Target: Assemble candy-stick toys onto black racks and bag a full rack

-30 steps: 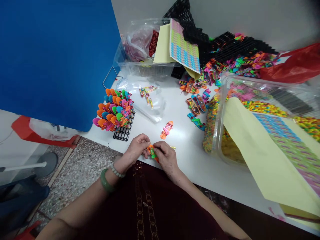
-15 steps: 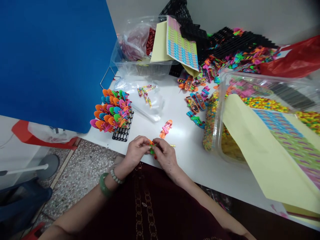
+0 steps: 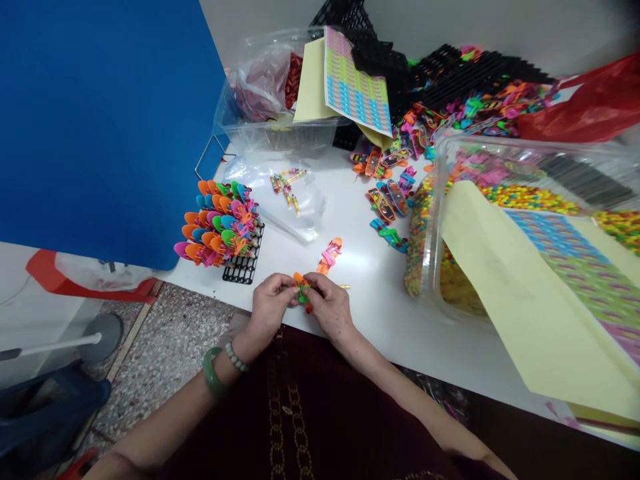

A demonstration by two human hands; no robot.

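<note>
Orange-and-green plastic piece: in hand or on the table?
In hand: the small orange-and-green plastic piece is gripped between the left hand and right hand, over the white tabletop.

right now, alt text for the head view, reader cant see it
The left hand and right hand pinch a small orange and green plastic piece together at the edge of a white table. Colourful plastic pieces stand in a black rack to the left; a clear tub of multicoloured bits sits right, partly under yellow paper.

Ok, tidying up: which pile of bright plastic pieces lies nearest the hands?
The small orange-and-pink pile just beyond the right hand, on the white table; others lie farther off.
</note>
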